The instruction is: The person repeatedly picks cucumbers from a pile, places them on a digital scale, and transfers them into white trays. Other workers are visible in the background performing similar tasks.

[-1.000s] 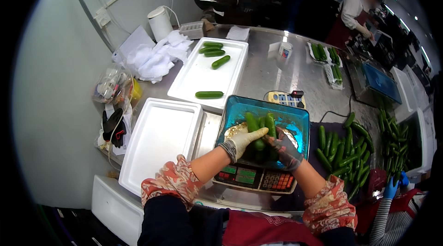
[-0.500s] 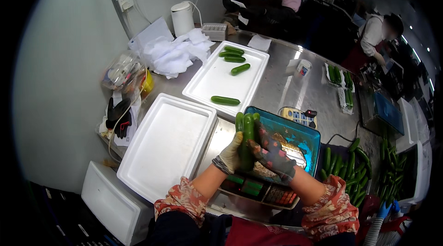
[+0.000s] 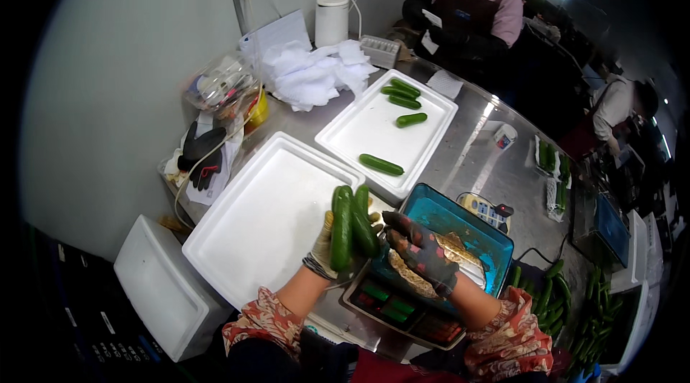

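Two green cucumbers (image 3: 342, 228) stand upright in my left hand (image 3: 322, 245), which wears a pale glove and is closed round them. They are held over the right edge of a white tray (image 3: 248, 218), beside the scale. My right hand (image 3: 424, 250), in a dark patterned glove, is above the scale's blue pan (image 3: 453, 214). Its fingers are stretched out toward the cucumbers and a little apart from them, with nothing seen in them. The scale's display and keys (image 3: 402, 304) lie below my hands, partly covered.
Several cucumbers lie on a second white tray (image 3: 374, 121) farther back. More are heaped at the right (image 3: 546, 297), with wrapped packs (image 3: 553, 174) beyond. A white cloth (image 3: 313, 74), black glove (image 3: 201, 149) and power strip (image 3: 483, 212) are around. Co-workers stand across the table.
My left hand has moved left with the cucumbers, away from the scale. My right hand has come off them and its fingers have straightened. The view has shifted slightly.
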The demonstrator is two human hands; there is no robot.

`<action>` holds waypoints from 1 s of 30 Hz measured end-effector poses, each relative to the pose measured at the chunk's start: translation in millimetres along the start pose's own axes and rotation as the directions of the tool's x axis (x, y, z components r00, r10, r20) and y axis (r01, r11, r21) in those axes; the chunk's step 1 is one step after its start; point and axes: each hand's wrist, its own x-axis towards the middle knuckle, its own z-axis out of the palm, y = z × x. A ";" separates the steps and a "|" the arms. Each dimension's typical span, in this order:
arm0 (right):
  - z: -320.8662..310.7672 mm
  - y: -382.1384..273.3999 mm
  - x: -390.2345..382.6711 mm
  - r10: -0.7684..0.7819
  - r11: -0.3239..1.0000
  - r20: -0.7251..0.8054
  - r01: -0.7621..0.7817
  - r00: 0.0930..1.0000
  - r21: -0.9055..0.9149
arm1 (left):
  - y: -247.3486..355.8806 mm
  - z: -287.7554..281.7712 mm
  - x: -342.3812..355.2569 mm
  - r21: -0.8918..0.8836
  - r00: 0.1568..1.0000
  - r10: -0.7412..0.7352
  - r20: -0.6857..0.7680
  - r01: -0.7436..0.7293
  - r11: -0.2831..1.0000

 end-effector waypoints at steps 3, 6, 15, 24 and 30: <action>2.3 14.5 -11.7 0.029 0.997 -0.019 -0.027 0.999 0.067 | 27.9 -34.8 9.4 -0.042 0.996 0.036 0.078 -0.033 0.999; -3.0 23.9 -32.5 0.081 0.924 -0.033 -0.062 0.996 0.378 | 68.0 -83.2 17.5 0.090 0.969 0.212 -0.124 -0.202 0.975; -37.4 33.2 -124.3 0.223 0.878 -0.338 -0.037 0.914 0.477 | 171.5 -162.1 35.5 0.261 0.605 0.346 -0.717 -0.228 0.938; -35.8 79.9 -197.1 0.139 0.871 -0.548 0.162 0.825 0.464 | 193.5 -134.2 68.6 0.209 0.477 0.136 -0.869 0.104 0.972; -28.5 79.7 -228.1 0.277 0.888 -0.653 0.072 0.705 0.454 | 165.0 -140.7 79.0 0.840 0.361 0.931 0.048 0.490 -0.233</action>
